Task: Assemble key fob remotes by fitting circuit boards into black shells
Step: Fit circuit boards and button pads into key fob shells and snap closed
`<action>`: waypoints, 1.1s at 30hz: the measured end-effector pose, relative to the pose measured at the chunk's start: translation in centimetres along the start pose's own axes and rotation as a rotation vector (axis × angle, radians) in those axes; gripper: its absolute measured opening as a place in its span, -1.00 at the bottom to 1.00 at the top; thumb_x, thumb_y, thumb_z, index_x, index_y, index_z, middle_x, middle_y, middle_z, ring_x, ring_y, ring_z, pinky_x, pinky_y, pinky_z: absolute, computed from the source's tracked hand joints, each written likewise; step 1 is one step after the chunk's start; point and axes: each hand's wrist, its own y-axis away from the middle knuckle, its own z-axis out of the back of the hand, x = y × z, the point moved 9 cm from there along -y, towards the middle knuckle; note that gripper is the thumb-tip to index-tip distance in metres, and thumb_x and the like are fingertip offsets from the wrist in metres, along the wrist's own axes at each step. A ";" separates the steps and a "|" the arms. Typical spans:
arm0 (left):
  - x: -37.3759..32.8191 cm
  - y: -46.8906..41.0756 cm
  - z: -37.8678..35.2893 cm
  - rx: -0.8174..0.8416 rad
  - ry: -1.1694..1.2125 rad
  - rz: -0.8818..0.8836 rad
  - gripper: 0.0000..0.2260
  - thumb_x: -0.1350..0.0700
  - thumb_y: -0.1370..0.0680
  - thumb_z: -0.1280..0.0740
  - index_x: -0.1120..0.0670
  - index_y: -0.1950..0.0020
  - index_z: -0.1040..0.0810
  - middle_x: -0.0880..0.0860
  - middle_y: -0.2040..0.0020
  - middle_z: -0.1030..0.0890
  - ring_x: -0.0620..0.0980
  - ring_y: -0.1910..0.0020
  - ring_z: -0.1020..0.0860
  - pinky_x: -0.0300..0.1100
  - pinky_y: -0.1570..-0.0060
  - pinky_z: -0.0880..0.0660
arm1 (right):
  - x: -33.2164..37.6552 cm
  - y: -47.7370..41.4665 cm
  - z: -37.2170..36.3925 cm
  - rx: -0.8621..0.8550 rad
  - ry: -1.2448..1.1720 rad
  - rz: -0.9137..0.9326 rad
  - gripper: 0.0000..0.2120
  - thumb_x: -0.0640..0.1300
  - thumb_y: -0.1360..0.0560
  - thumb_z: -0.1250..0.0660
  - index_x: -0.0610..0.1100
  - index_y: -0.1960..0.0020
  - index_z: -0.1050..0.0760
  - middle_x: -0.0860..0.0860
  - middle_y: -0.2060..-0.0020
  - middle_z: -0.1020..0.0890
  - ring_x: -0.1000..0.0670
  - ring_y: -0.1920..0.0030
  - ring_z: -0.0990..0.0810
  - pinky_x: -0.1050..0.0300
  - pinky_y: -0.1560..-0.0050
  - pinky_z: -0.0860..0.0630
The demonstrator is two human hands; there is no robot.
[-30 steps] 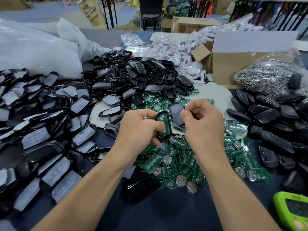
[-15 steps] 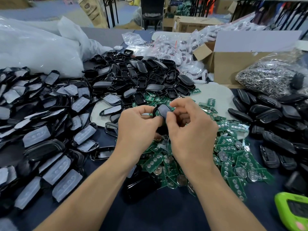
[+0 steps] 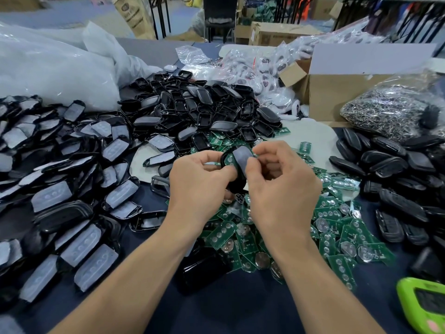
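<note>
2 hands meet mid-table, above the pile of green boards [image 3: 337, 213] (dozens, too many to count). L hand [image 3: 202, 179] curls fingers & thumb round 1 black shell [image 3: 234, 183], green showing inside. R hand [image 3: 281, 186] pinches 1 grey cover [image 3: 242, 156] onto it. Loose shell heaps [image 3: 192, 112] lie left, far & right.

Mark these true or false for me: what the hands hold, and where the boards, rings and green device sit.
1. The left hand and right hand both hold one black shell. True.
2. Green circuit boards lie piled beneath the hands. True.
3. The green device sits at the far left. False: it is at the near right corner.
4. The bag of metal rings lies inside the cardboard box. False: it lies outside, beside the box.
</note>
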 end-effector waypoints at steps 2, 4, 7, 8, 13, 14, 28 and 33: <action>0.0 0.0 0.0 -0.006 0.001 -0.005 -0.82 0.15 -0.28 -0.50 -0.03 0.15 -0.66 -0.06 0.44 -0.65 -0.04 0.55 -0.59 -0.01 0.33 -0.66 | -0.1 -0.1 0.2 -0.014 0.009 -0.001 -0.84 -0.19 -0.49 -0.52 0.03 0.03 -0.63 0.34 0.32 -0.55 0.27 0.15 -0.61 0.56 0.15 -0.44; 0.0 0.0 0.1 -0.008 -0.003 -0.009 -0.79 0.21 -0.33 -0.53 -0.03 0.12 -0.64 -0.06 0.44 -0.65 -0.04 0.55 -0.59 -0.01 0.34 -0.66 | -0.1 0.0 0.2 -0.016 0.014 0.001 -0.84 -0.19 -0.49 -0.52 0.04 0.05 -0.62 0.33 0.33 -0.55 0.26 0.17 -0.61 0.54 0.16 -0.45; 0.3 -0.1 0.1 0.002 0.007 0.002 -0.82 0.30 -0.39 -0.51 0.02 0.16 -0.68 0.02 0.42 -0.66 0.01 0.51 -0.61 -0.11 0.42 -0.60 | 0.1 0.1 -0.2 0.001 0.024 0.023 -0.85 -0.19 -0.49 -0.51 0.03 0.07 -0.61 0.29 0.35 -0.56 0.24 0.20 -0.59 0.51 0.18 -0.46; 0.4 0.0 0.0 0.011 0.013 0.009 -0.84 0.30 -0.40 -0.51 0.04 0.15 -0.70 0.06 0.38 -0.68 0.04 0.48 -0.64 -0.14 0.41 -0.58 | 0.1 0.2 -0.4 0.013 0.029 0.029 -0.86 -0.20 -0.49 -0.51 0.02 0.06 -0.63 0.26 0.34 -0.56 0.22 0.20 -0.59 0.51 0.17 -0.46; 0.6 -0.2 0.0 0.006 0.005 0.018 -0.91 0.19 -0.41 -0.53 0.02 0.13 -0.74 0.10 0.30 -0.73 0.11 0.36 -0.72 -0.06 0.34 -0.65 | -0.2 0.3 -1.2 0.092 -0.045 -0.012 -0.84 -0.18 -0.48 -0.53 0.03 -0.02 -0.74 0.21 0.26 -0.65 0.20 0.22 -0.61 0.46 0.16 -0.52; 0.6 -0.2 0.1 -0.001 0.005 0.020 -0.90 0.16 -0.39 -0.52 0.01 0.14 -0.74 0.09 0.30 -0.73 0.12 0.34 -0.72 -0.04 0.32 -0.66 | -0.5 0.3 -1.5 0.122 -0.079 -0.043 -0.83 -0.15 -0.47 -0.53 0.06 -0.02 -0.74 0.21 0.28 -0.66 0.20 0.23 -0.62 0.43 0.17 -0.54; -1.2 0.1 1.3 -0.094 -0.228 -0.119 -0.75 0.19 -0.49 -0.51 -0.17 0.22 -0.63 -0.20 0.36 -0.70 -0.10 0.38 -0.69 0.01 0.25 -0.70 | -3.7 1.1 -4.6 0.440 -0.491 -0.471 -0.73 -0.27 -0.40 -0.58 0.04 0.02 -0.67 0.09 0.16 -0.75 0.11 0.11 -0.72 0.24 0.09 -0.63; -2.8 0.9 0.9 -0.091 -0.378 -0.254 -0.79 0.11 -0.47 -0.51 -0.23 0.13 -0.62 -0.23 0.38 -0.67 -0.21 0.38 -0.65 -0.25 0.32 -0.58 | -4.1 1.6 -5.2 0.534 -0.682 -0.674 -0.60 -0.46 -0.45 -0.48 -0.06 -0.15 -0.67 0.01 0.19 -0.71 -0.02 0.12 -0.70 -0.06 -0.11 -0.69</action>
